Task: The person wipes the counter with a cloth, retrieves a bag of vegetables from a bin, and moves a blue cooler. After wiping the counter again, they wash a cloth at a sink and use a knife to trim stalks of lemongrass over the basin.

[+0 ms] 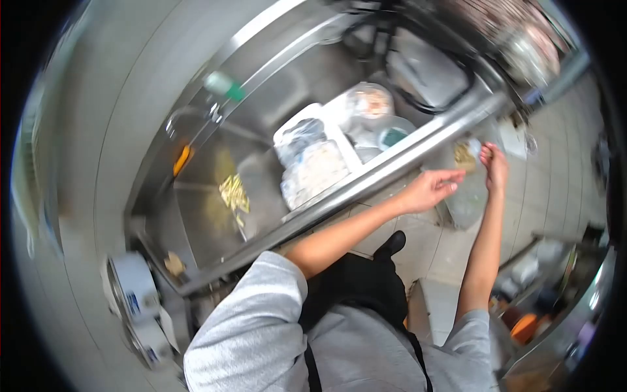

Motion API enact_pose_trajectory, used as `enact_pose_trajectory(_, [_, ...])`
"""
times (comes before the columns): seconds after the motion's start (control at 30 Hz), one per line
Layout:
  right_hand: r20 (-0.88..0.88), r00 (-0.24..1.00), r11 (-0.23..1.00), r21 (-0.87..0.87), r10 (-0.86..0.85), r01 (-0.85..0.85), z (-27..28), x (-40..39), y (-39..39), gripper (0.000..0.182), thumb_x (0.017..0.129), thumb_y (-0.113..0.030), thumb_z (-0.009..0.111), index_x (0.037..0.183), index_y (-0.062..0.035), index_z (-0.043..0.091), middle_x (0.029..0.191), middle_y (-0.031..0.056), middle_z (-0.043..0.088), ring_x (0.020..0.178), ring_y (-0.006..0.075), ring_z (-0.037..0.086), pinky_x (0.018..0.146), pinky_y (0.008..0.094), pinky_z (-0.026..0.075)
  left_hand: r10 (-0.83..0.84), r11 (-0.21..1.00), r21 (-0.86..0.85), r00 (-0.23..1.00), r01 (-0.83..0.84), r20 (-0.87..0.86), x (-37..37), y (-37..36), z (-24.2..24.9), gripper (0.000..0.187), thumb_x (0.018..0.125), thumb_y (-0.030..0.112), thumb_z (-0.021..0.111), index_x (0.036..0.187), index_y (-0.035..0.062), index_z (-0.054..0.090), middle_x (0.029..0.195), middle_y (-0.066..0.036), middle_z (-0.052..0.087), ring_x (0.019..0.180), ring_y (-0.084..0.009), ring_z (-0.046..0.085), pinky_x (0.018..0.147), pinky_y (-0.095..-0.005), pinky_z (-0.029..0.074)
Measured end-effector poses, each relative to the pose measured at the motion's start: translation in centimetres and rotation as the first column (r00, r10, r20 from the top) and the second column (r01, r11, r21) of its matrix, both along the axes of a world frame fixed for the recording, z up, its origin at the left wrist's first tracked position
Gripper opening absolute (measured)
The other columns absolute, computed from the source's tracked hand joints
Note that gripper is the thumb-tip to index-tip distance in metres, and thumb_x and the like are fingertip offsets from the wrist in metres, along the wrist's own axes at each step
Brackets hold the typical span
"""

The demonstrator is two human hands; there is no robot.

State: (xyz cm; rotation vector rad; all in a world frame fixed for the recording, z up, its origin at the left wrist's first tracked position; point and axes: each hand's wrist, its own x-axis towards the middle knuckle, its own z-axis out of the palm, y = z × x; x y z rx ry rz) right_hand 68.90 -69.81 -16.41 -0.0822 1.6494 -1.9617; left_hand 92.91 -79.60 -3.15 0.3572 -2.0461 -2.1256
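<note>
Here, nearest: grey sleeves, black apron, both forearms stretched forward past steel sink rim [366, 186]. Left hand [431, 189] fingers extended flat, loosely spread, resting on top of clear plastic bag [467, 199]; firm grasp cannot tell. Right hand [495, 166] just beyond, pinching bag's upper edge. Bag hangs between both hands, long axis downward toward floor, yellowish content [465, 155] at mouth, close to right hand fingers. Farther, beyond left hand: sink with white containers [313, 163], food scraps [234, 195].
</note>
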Motion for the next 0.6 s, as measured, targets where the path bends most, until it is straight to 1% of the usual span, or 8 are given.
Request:
enact_pose_trajectory(0.07, [-0.112, 0.99, 0.994, -0.048, 0.091, -0.097, 6.3, 3.0, -2.9, 0.026, 0.088, -0.023, 0.05, 0.099, -0.0008, 0.058, 0.078, 0.004, 0.061, 0.067, 0.009, 0.056, 0.063, 0.0197, 0.046, -0.008, 0.997, 0.079, 0.998, 0.013, -0.067, 6.2, -2.6, 4.0, 0.034, 0.09, 0.012, 0.048, 0.121, 0.0008, 0.047, 0.106, -0.008, 0.058, 0.098, -0.0096, 0.051, 0.086, -0.0253, 0.041])
enact_pose_trajectory(0.17, [-0.245, 0.924, 0.942, -0.093, 0.293, -0.323, 15.2, 11.4, -9.3, 0.03, 0.089, -0.026, 0.051, 0.102, 0.0, 0.058, 0.077, 0.0026, 0.06, 0.068, 0.0071, 0.054, 0.064, 0.0192, 0.043, 0.186, 0.979, 0.112, 0.971, -0.17, -0.153, 16.4, -6.7, 7.2, 0.03, 0.09, 0.011, 0.047, 0.118, 0.0008, 0.05, 0.106, -0.007, 0.059, 0.099, -0.0102, 0.052, 0.086, -0.0254, 0.041])
enact_pose_trajectory(0.23, [-0.406, 0.774, 0.853, 0.026, 0.486, -0.522, 20.0, 19.5, -13.8, 0.032, 0.09, -0.025, 0.05, 0.106, 0.0019, 0.056, 0.076, 0.0023, 0.059, 0.068, 0.0065, 0.053, 0.065, 0.0195, 0.043, 0.356, 0.934, 0.101, 0.913, -0.342, -0.201, 23.6, -9.5, 8.2, 0.028, 0.09, 0.01, 0.047, 0.116, 0.0002, 0.052, 0.105, -0.008, 0.059, 0.1, -0.0117, 0.053, 0.087, -0.026, 0.041])
enact_pose_trajectory(0.33, [-0.49, 0.498, 0.635, 0.158, 0.715, -0.756, 22.8, 32.9, -20.2, 0.028, 0.09, -0.018, 0.048, 0.107, 0.0024, 0.056, 0.074, 0.0032, 0.059, 0.067, 0.0073, 0.053, 0.065, 0.0211, 0.045, 0.598, 0.796, 0.039, 0.777, -0.603, -0.195, 35.1, -14.1, 7.3, 0.027, 0.09, 0.014, 0.048, 0.114, 0.0015, 0.053, 0.102, -0.008, 0.061, 0.097, -0.0142, 0.056, 0.083, -0.0274, 0.043])
enact_pose_trajectory(0.47, [-0.496, 0.077, 0.278, 0.346, 0.865, -0.896, 20.0, 51.3, -28.2, 0.021, 0.089, -0.013, 0.048, 0.097, 0.0021, 0.059, 0.071, 0.0054, 0.062, 0.062, 0.0084, 0.055, 0.057, 0.023, 0.046, 0.825, 0.564, 0.048, 0.564, -0.824, -0.029, 50.9, -21.2, 1.4, 0.031, 0.089, 0.022, 0.05, 0.113, 0.0024, 0.054, 0.101, -0.007, 0.062, 0.097, -0.0129, 0.056, 0.08, -0.0244, 0.043])
enact_pose_trajectory(0.53, [-0.34, -0.041, 0.1, 0.386, 0.94, -0.917, 16.3, 59.0, -32.6, 0.02, 0.088, -0.011, 0.048, 0.097, 0.003, 0.059, 0.072, 0.0053, 0.061, 0.063, 0.0096, 0.056, 0.058, 0.0239, 0.046, 0.905, 0.424, -0.081, 0.42, -0.902, 0.066, 58.1, -24.2, -3.4, 0.029, 0.089, 0.021, 0.05, 0.11, 0.0009, 0.056, 0.098, -0.006, 0.062, 0.091, -0.0114, 0.056, 0.077, -0.0233, 0.043])
enact_pose_trajectory(0.57, [-0.247, -0.1, 0.016, 0.428, 0.964, -0.904, 13.6, 61.8, -34.2, 0.02, 0.089, -0.011, 0.048, 0.099, 0.0028, 0.058, 0.074, 0.005, 0.061, 0.067, 0.0099, 0.057, 0.06, 0.024, 0.047, 0.912, 0.408, -0.058, 0.404, -0.911, 0.076, 61.1, -25.4, -5.6, 0.029, 0.089, 0.021, 0.05, 0.11, 0.0009, 0.056, 0.098, -0.006, 0.062, 0.091, -0.0114, 0.056, 0.077, -0.0233, 0.043])
enact_pose_trajectory(0.6, [-0.192, -0.118, -0.021, 0.446, 0.974, -0.895, 10.2, 63.9, -35.6, 0.02, 0.088, -0.011, 0.049, 0.099, 0.0032, 0.058, 0.074, 0.006, 0.062, 0.065, 0.0106, 0.058, 0.059, 0.0241, 0.048, 0.899, 0.415, -0.134, 0.383, -0.9, 0.212, 63.9, -26.2, -7.8, 0.028, 0.088, 0.02, 0.051, 0.108, 0.0003, 0.057, 0.096, -0.005, 0.061, 0.087, -0.0106, 0.056, 0.075, -0.0231, 0.043])
